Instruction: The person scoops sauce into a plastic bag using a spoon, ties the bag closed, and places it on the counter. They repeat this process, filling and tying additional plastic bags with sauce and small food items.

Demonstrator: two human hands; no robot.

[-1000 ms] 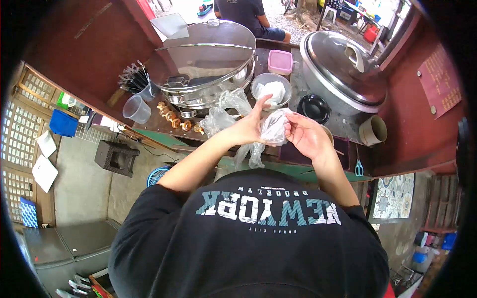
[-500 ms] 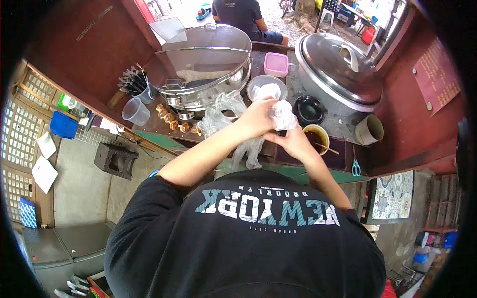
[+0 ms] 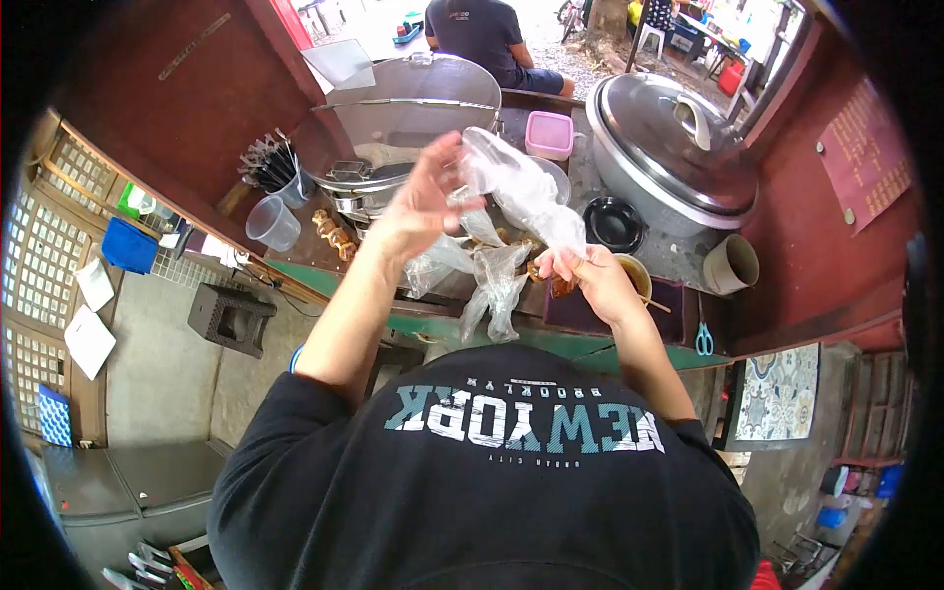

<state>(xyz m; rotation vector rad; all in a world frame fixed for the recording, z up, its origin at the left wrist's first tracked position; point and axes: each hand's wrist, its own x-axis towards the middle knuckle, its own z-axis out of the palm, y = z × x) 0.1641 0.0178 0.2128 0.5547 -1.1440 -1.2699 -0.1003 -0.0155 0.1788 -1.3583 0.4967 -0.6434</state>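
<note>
My left hand (image 3: 421,193) is raised above the counter and pinches the top end of a clear plastic bag (image 3: 521,192). The bag stretches down to the right to my right hand (image 3: 587,279), which grips its lower end. More crumpled clear bags (image 3: 482,270) hang at the counter's front edge below my hands. Skewers with brown food (image 3: 334,234) lie on the counter to the left. A small cup of brown sauce (image 3: 635,275) sits just behind my right hand.
A large steel steamer with glass lid (image 3: 418,103) stands at the back left, a big lidded pot (image 3: 674,138) at the back right. A pink-lidded tub (image 3: 550,134), black bowl (image 3: 613,222), plastic cups (image 3: 271,222) and scissors (image 3: 704,339) are nearby. A person (image 3: 482,34) sits beyond the counter.
My left hand has lifted up and to the left, pulling the bag open into a long stretch. My right hand dropped slightly, still holding the bag's lower end.
</note>
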